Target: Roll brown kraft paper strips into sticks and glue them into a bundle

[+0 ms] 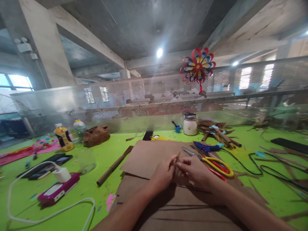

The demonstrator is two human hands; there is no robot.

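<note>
A small, narrow strip of brown paper (177, 157) sticks up between my hands. My left hand (163, 171) has its fingers curled and pinched around the strip. From the other side my right hand (196, 170) grips it between thumb and fingers; the lower fingers are partly blurred. Both hands are over stacked sheets of brown paper (145, 157). Close to the right hand lie scissors (222, 165) with yellow and red handles, blades pointing away to the left. Behind them rests a blue hot glue gun (207, 147) with a black cord.
A rolled brown paper tube (114, 166) lies left of the sheets. Further left are a purple power strip (59, 189) with a white charger, phones (45, 165) and a yellow bottle (64, 138). A white jar (190, 124) and brown scraps (216, 130) stand before a perforated metal screen (144, 106).
</note>
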